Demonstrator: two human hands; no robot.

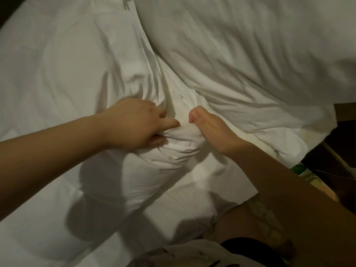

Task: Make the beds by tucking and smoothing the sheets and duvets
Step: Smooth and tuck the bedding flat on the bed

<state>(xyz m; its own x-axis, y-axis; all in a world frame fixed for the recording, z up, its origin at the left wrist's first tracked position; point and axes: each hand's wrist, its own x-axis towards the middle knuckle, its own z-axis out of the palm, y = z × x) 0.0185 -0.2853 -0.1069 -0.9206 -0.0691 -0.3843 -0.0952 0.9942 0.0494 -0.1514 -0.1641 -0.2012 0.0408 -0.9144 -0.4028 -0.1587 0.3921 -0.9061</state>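
**Both hands gather white bedding at mid-frame**

Head view: the left hand (134,125) reaches in from the left edge. It pinches a bunched fold (180,138) of white fabric, with the thumb underneath, the fingers over the top and the index finger pointing right. The right hand (213,132) comes up from the lower right and is seen edge-on. Its fingers curl tightly against the other side of the same fold, apparently clutching it, though the grip is partly hidden.

The fold sits at the frame's centre, between the two hands. A puffy white duvet (240,54) fills the upper right, and a creased white sheet (48,74) spreads across the left. At the right edge, dark furniture (344,132) stands beside the bed.
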